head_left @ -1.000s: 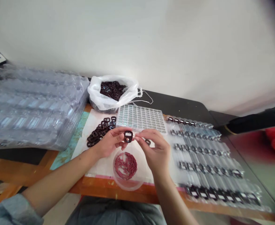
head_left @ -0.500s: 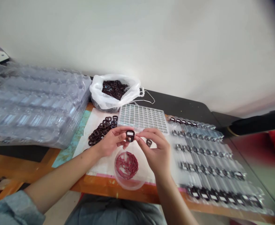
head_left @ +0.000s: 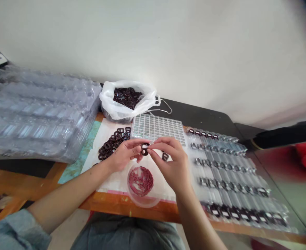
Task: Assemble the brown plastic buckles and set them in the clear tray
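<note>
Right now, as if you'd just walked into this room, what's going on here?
A person holds a small dark plastic loop between their left hand and right hand. Another loop lies beside the right hand, near a pile of loops. A clear tub of red pieces sits below; a clear blister tray and white bag of loops lie beyond.

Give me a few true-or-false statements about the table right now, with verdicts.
1. The left hand holds a small dark ring. True.
2. The clear round tub holds dark rings. False: it holds thin red pieces.
3. The white plastic bag is empty. False: it holds a heap of dark rings.
4. A loose dark ring lies near the right hand. True.
</note>
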The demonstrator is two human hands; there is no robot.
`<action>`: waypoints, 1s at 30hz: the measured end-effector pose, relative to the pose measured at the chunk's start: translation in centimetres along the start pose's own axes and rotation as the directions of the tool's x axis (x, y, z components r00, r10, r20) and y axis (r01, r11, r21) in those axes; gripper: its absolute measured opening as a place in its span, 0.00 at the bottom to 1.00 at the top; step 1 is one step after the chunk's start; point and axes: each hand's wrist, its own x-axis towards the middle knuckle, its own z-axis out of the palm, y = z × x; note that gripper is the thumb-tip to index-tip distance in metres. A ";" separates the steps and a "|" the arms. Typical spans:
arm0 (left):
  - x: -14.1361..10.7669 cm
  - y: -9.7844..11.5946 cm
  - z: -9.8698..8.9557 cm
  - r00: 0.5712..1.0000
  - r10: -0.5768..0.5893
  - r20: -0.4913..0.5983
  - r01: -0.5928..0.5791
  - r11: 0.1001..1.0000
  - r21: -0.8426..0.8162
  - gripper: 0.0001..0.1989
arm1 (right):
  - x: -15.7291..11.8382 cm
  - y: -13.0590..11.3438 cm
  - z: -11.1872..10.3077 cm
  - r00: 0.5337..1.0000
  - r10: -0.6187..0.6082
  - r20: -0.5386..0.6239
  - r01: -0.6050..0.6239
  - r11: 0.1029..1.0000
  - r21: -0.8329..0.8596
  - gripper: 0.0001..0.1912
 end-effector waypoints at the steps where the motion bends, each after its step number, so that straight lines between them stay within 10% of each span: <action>1: 0.0 0.0 0.0 1.000 0.000 0.003 0.000 1.000 0.004 0.22 | 0.0 0.0 0.0 1.000 0.002 0.000 -0.002 1.000 0.001 0.03; 30: 0.0 0.1 0.4 0.998 0.022 -0.061 -0.021 1.000 0.016 0.20 | -1.3 0.7 0.0 0.985 -0.159 -0.074 0.146 0.977 -0.153 0.12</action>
